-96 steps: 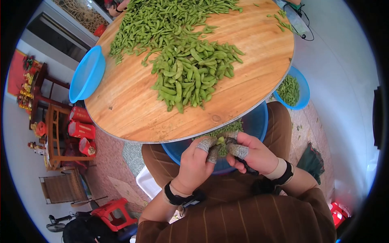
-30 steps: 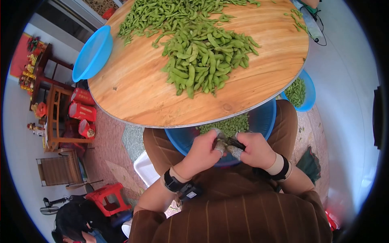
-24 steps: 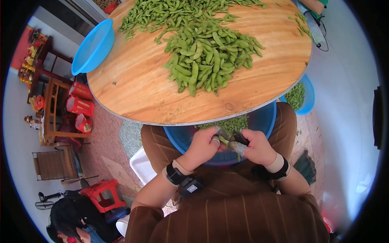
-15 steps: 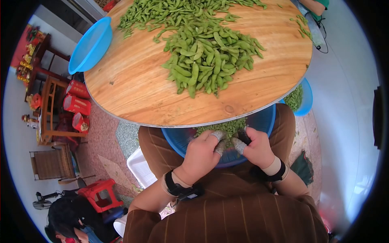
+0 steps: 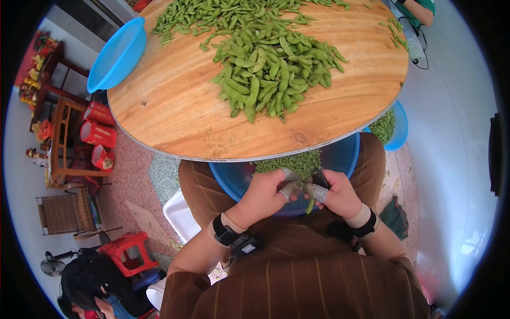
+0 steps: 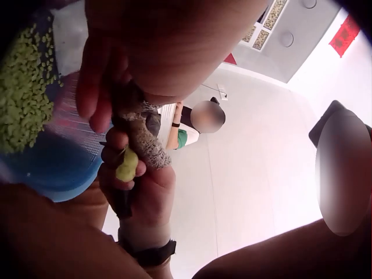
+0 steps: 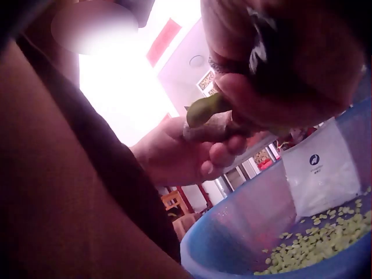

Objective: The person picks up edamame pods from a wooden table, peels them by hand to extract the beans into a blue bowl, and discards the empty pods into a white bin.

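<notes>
In the head view, my left hand (image 5: 264, 195) and right hand (image 5: 340, 195) meet over a blue basin (image 5: 226, 183) on the lap, their thumbs and forefingers wrapped in grey covering. My right hand pinches a green pod (image 5: 310, 206), which hangs below its thumb. The same pod (image 7: 206, 109) sticks out of the right fingers in the right wrist view, beside the curled left hand (image 7: 180, 154). Whether the left fingertips hold anything is hidden. A dark object (image 5: 319, 177) lies against the right forefinger. Shelled beans (image 5: 297, 162) lie in the basin.
A round wooden table (image 5: 175, 114) overhangs the basin, with a pod heap (image 5: 265, 80) on it. One blue basin (image 5: 118, 56) leans at its left; another (image 5: 399, 126) stands at right. A white tray (image 5: 179, 215) and red stool (image 5: 130, 255) are lower left. Other people are nearby.
The hands have drawn slightly toward the body, and a green pod now shows below the right thumb. At the upper right, another person's arm has come further into view.
</notes>
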